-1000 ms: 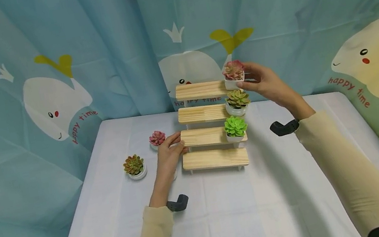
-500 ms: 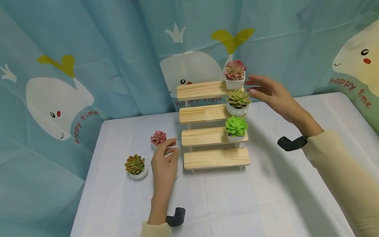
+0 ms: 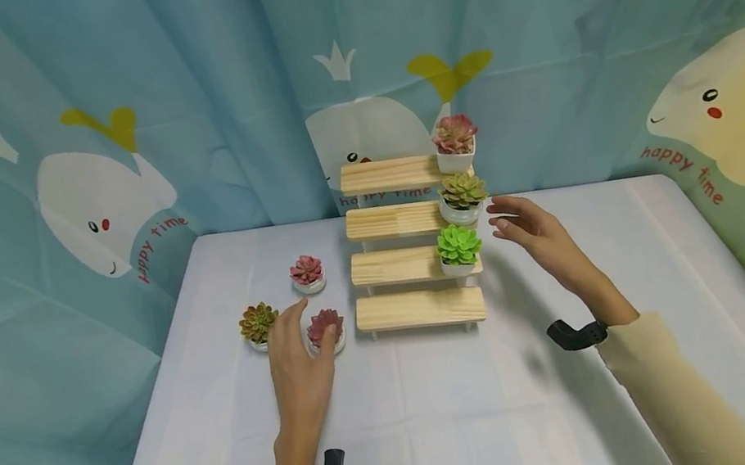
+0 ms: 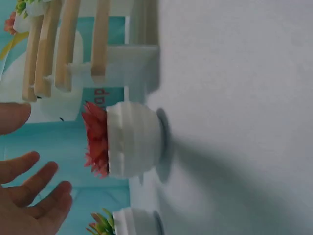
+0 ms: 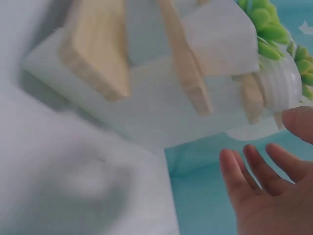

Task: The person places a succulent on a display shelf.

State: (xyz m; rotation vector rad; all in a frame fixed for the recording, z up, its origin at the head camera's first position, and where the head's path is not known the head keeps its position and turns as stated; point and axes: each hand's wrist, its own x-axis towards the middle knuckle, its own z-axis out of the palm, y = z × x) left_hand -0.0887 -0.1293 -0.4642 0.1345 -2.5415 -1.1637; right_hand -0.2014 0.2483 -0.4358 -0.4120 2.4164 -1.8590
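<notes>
My left hand hovers over a dark pink potted succulent, thumb and fingers spread. In the left wrist view that succulent's white ribbed pot stands on the cloth, apart from the fingers. To the right of the stepped wooden shelf, my right hand is in the air, holding nothing. On the shelf's right end sit three potted succulents: a pink one on the top step, an olive-green one below it, and a bright green one on the third step.
Another pink potted succulent stands left of the shelf. A brown-green potted succulent is partly behind my left hand. A white cloth covers the table, and a blue curtain with printed whales hangs behind it.
My right hand has let go of the pink succulent on the top step and moved down. My left hand has left the shelf's edge and moved left and down to the dark pink succulent.
</notes>
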